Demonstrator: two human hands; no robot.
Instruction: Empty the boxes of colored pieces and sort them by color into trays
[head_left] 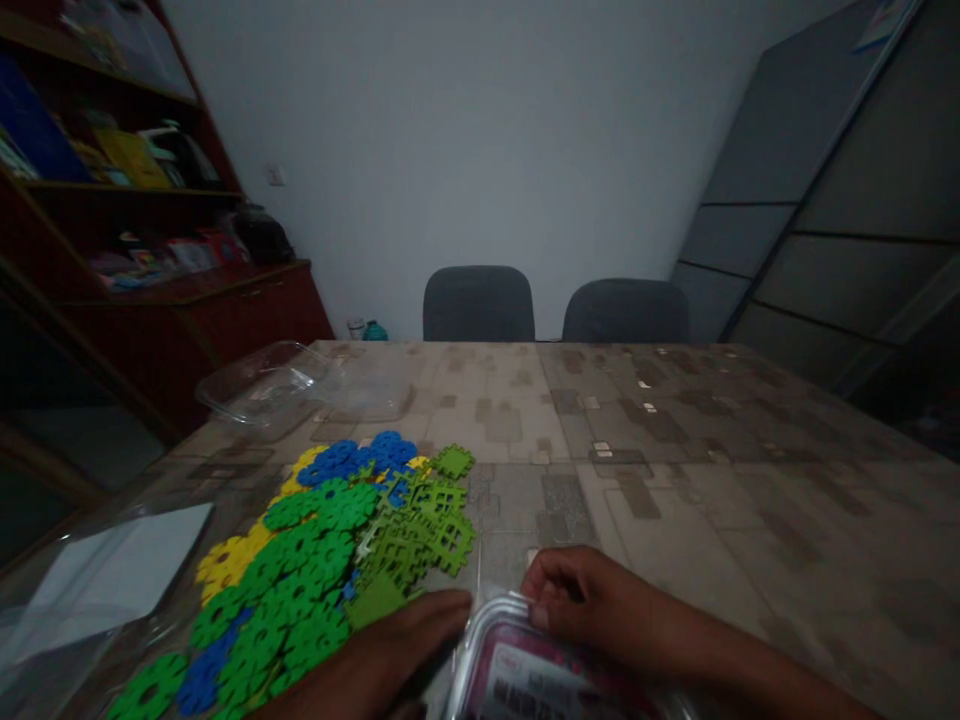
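Observation:
A clear plastic box with a pink printed label [536, 680] is at the bottom edge of the head view, partly cut off. My right hand [592, 605] pinches the box's far rim, thumb and fingers closed on it. Along the box's left side lies my left hand [405, 640], gripping it there with its lower part out of the frame. Left of the box spreads a pile of flat plastic building pieces: green flower-shaped discs [300, 570], olive notched squares [420, 530], blue discs [360, 455] and yellow discs [232, 560].
Two clear plastic trays stand at the table's far left, the nearer-side one [259, 395] beside another [367, 385]. A white sheet [124, 570] lies at left under clear plastic. Two dark chairs [478, 305] stand behind the patterned table [675, 480]. A red-brown cabinet [240, 310] is at left.

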